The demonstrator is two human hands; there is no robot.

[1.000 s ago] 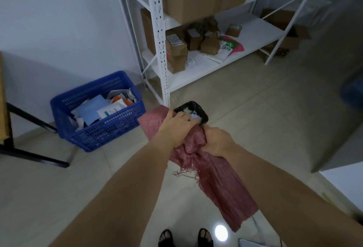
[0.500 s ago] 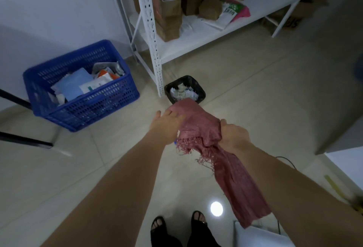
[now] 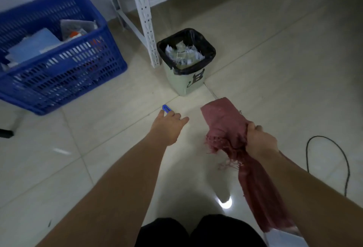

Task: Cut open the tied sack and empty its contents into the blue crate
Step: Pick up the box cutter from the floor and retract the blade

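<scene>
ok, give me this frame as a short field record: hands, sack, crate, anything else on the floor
left hand: reaching down to the small blue tool on the floor, fingertips at it, grip not clear
right hand: grips the bunched red sack
sack: limp, hanging down, frayed edge showing
blue crate: on the floor at left, holding packets and papers
waste bin: black liner, paper scraps inside
black cable: on the floor at right
</scene>
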